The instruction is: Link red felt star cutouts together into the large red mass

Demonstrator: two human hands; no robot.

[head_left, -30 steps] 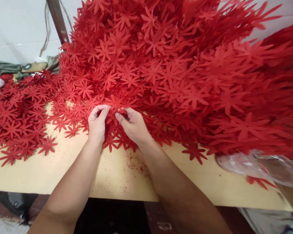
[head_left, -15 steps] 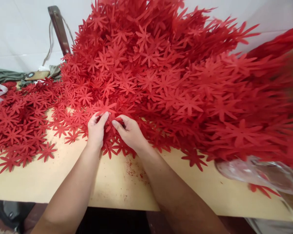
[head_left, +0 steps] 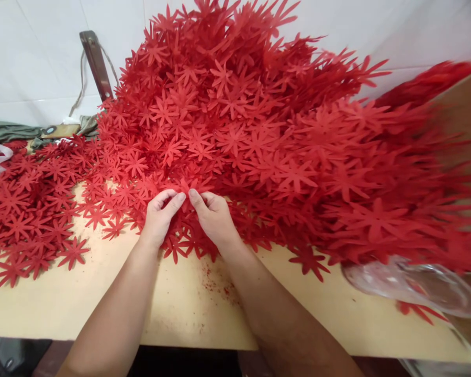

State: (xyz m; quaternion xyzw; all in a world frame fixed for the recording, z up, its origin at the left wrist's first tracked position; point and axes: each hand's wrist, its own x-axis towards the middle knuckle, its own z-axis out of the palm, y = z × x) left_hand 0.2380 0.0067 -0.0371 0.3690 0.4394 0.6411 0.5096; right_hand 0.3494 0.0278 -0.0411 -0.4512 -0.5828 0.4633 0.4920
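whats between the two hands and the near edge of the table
In the head view, bare tan table with a few red crumbs lies between the left hand, the right hand and the near edge, crossed only by the forearms.

Hands closed in: left hand (head_left: 159,215) and right hand (head_left: 214,217) were a small gap apart a second ago, now thumb tips nearly touch at the near edge of the red flower pile (head_left: 259,136). Both pinch at one flower cutout (head_left: 190,186) there, thumbs pointing up toward it. Head camera tilted up: more white wall (head_left: 35,57) above the pile, the metal bar (head_left: 96,63) at far left fully in view, table edge (head_left: 180,343) lower in frame.
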